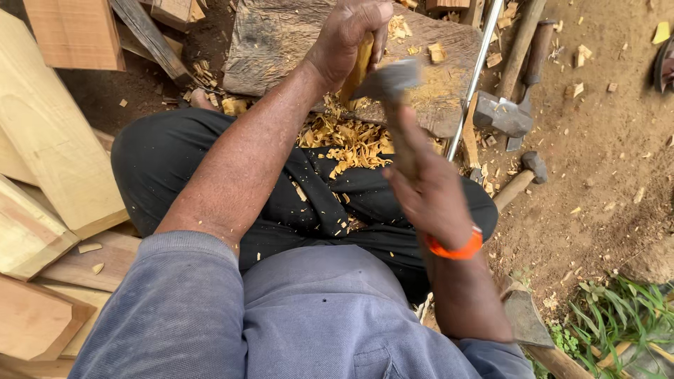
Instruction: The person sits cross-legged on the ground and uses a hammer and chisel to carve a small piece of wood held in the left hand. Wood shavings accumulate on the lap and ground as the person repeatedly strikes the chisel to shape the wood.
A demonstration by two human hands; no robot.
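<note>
My left hand (345,38) grips a small yellow piece of wood (359,67) and holds it upright on a worn wooden chopping block (274,42). My right hand (425,189), with an orange band at the wrist, is closed around the wooden handle of a hatchet. Its grey metal head (386,81) is blurred with motion right beside the yellow wood. Yellow wood chips (347,140) lie heaped on the block's near edge and on my black trousers.
Pale cut planks (49,140) are stacked at the left. To the right of the block, on the dirt, lie a metal rod (474,77), an axe (502,112), a small hammer (523,175) and another tool handle. A further axe head (526,319) rests near grass at bottom right.
</note>
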